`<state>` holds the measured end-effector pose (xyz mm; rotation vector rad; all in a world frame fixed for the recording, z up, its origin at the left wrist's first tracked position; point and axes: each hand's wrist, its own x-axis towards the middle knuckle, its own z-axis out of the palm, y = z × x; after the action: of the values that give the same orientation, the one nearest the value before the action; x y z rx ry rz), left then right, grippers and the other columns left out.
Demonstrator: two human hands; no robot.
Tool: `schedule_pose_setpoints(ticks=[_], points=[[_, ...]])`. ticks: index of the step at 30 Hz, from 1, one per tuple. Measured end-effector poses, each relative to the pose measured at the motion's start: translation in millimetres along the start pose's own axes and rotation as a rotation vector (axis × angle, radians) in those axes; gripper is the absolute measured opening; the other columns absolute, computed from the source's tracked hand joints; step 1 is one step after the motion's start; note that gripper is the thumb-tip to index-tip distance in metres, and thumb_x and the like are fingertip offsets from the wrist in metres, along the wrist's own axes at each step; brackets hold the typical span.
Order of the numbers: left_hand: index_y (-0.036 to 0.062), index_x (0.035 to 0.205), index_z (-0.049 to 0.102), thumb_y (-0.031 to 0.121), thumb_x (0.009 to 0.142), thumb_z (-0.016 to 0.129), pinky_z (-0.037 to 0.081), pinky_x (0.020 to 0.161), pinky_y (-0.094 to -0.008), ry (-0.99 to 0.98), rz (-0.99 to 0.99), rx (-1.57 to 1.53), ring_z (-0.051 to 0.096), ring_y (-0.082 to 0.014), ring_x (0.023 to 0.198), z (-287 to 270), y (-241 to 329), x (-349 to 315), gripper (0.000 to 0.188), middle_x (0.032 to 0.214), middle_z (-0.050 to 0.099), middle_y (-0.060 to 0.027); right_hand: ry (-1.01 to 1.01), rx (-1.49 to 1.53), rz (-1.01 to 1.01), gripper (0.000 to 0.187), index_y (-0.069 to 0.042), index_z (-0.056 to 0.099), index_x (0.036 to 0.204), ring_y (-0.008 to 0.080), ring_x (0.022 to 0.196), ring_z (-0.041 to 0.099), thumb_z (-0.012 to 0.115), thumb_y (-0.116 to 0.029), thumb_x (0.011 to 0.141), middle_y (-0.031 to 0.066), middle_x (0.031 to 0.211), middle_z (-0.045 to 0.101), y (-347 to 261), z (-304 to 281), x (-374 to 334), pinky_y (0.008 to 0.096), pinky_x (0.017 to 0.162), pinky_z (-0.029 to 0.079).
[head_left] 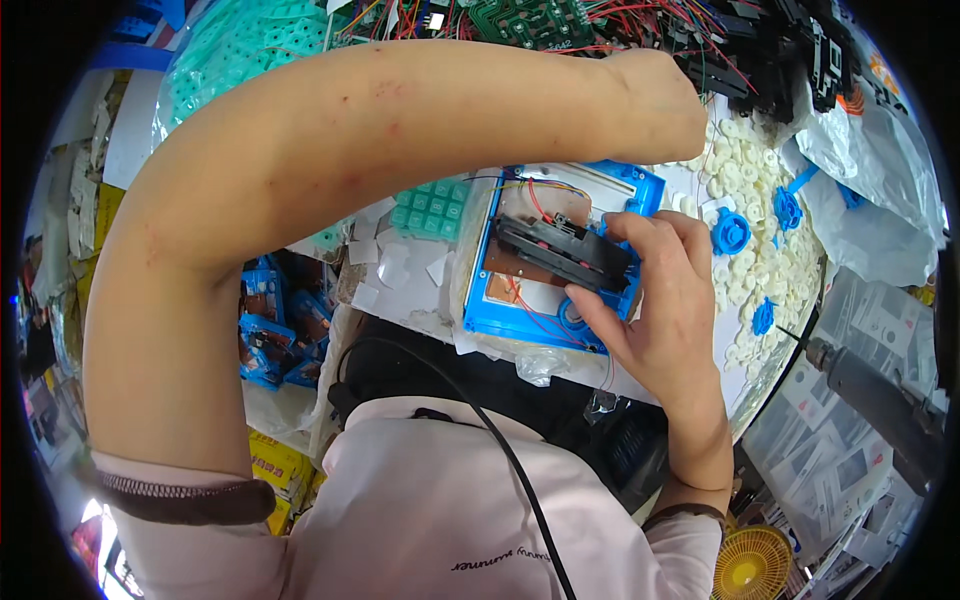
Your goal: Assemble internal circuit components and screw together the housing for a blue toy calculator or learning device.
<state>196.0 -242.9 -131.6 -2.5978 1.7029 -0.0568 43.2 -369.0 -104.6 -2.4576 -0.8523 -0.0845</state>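
My right hand (665, 305) grips the right edge of a blue plastic housing (500, 320), thumb and fingers on a black bar-shaped part (560, 250) set inside it. A brown circuit board (555, 205) with red and black wires lies in the housing under that part. My left arm crosses the whole view from the left, and my left hand (668, 100) reaches to the top right, next to a heap of black parts and red wires (740, 50). Its fingers are bent out of sight, so what they touch is hidden.
White round plastic pieces (760, 240) with blue gear-like caps (730, 232) cover the bench to the right. Teal rubber keypads (435, 205) lie left of the housing. An electric screwdriver (880, 400) hangs at right, a small yellow fan (750, 565) below it. A black cable (500, 440) crosses my shirt.
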Motion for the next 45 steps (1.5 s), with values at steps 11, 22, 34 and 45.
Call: schedule_pose_setpoints(ticks=[11, 22, 34, 45], points=[[0.0048, 0.088, 0.075, 0.014, 0.083, 0.061, 0.058, 0.068, -0.0462, 0.165, -0.284, -0.329, 0.073, -0.033, 0.081, -13.2, 4.4, -5.9, 0.018, 0.086, 0.074, -0.0154, 0.967, 0.326, -0.313, 0.038, 0.003, 0.055, 0.121, 0.0396, 0.099, 0.06, 0.058, -0.02, 0.091, 0.0258, 0.105, 0.063, 25.4, -92.6, -62.4, 0.0576, 0.091, 0.048], [0.0135, 0.094, 0.07, 0.007, 0.078, 0.077, 0.042, 0.08, -0.0368, 0.629, -0.307, -0.608, 0.061, -0.0212, 0.083, -28.0, 62.6, -131.1, 0.018, 0.096, 0.071, 0.0012, 0.019, 1.424, -0.336, 0.054, -0.014, 0.038, 0.151, 0.0082, 0.076, 0.042, 0.057, -0.025, 0.101, -0.0046, 0.083, 0.05, 45.5, -71.7, 56.7, 0.0294, 0.071, 0.037], [0.0171, 0.091, 0.071, 0.014, 0.074, 0.082, 0.033, 0.083, -0.0388, 0.787, -0.412, -0.667, 0.057, -0.0174, 0.083, -4.1, 90.5, -141.4, 0.021, 0.095, 0.07, 0.006, 0.094, 1.28, -0.318, 0.041, -0.025, 0.046, 0.138, 0.0093, 0.066, 0.05, 0.063, -0.033, 0.101, -0.0054, 0.075, 0.055, -14.2, -42.3, 47.7, 0.0271, 0.059, 0.043], [0.0189, 0.109, 0.065, 0.036, 0.068, 0.085, 0.029, 0.088, -0.0441, 0.587, -0.566, -0.485, 0.053, -0.0232, 0.101, 1.8, 96.9, -164.0, 0.049, 0.105, 0.062, 0.0024, 0.34, 1.16, -0.132, 0.041, -0.013, 0.045, 0.133, 0.0134, 0.063, 0.047, 0.065, -0.023, 0.099, -0.0002, 0.073, 0.05, -16.5, -7.1, 51.7, 0.0305, 0.058, 0.044]])
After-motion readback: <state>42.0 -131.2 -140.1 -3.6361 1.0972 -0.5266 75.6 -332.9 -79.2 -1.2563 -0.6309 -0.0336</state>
